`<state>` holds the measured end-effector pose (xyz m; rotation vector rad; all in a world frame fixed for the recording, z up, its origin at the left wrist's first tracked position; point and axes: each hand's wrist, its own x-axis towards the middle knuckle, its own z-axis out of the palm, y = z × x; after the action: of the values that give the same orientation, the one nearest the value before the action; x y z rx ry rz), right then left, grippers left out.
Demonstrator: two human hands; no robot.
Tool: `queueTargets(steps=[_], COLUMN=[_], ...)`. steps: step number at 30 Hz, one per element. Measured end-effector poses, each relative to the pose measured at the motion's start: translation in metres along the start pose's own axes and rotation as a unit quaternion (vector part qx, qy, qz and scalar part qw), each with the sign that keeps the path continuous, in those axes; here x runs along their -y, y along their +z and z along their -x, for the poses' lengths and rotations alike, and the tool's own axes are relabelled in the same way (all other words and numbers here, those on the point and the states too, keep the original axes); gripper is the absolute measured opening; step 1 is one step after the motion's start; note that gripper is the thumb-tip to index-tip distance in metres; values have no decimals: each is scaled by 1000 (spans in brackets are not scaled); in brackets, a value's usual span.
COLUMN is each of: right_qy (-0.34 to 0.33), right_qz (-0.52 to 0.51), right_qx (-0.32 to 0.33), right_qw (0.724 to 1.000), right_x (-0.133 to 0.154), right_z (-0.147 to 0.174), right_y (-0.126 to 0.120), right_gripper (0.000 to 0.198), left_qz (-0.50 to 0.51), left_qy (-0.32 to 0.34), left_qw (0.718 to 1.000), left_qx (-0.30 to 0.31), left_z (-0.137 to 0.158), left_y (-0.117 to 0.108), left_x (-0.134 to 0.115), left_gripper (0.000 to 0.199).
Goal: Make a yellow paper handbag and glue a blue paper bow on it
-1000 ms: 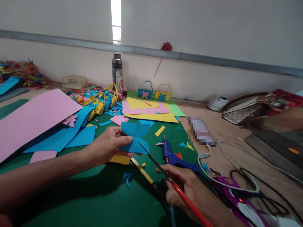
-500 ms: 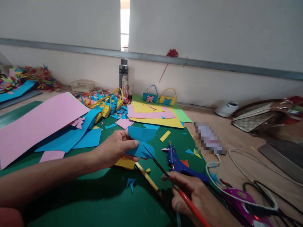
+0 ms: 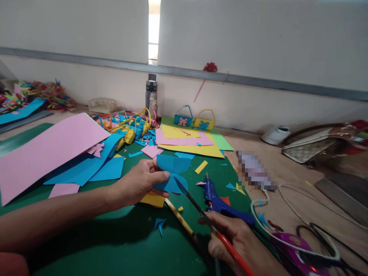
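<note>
Over green matting (image 3: 115, 241), left hand (image 3: 148, 178) (angled inward) pinches blue paper (image 3: 174, 164).

the paper piece (image 3: 173, 163) is bright blue, and the scissors (image 3: 213, 227) have a red-orange handle (image 3: 231, 249) with dark blades (image 3: 192, 200). the mat (image 3: 120, 241) is deep green, the glue gun (image 3: 211, 194) blue. one paper bag (image 3: 190, 122) is blue with a pink bow (image 3: 182, 121), another (image 3: 212, 125) yellow with a blue bow (image 3: 204, 125). the handbag (image 3: 299, 150) perhaps has a beige-brown check; it is blurred.
</note>
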<state>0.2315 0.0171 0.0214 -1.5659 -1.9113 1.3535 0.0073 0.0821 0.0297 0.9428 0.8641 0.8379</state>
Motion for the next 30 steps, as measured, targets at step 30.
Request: queueTargets(steps=[30], right_qy=[-12], right_qz=[-20], right_qx=[6], right_qw=[1000], right_x=[4], right_z=[4], right_y=[-1], right_gripper=[11], left_qz=[13], left_qy=[12], left_qw=[1000], left_qx=[5], left_z=[-4], left_y=[-2], left_x=[7], left_gripper=[30])
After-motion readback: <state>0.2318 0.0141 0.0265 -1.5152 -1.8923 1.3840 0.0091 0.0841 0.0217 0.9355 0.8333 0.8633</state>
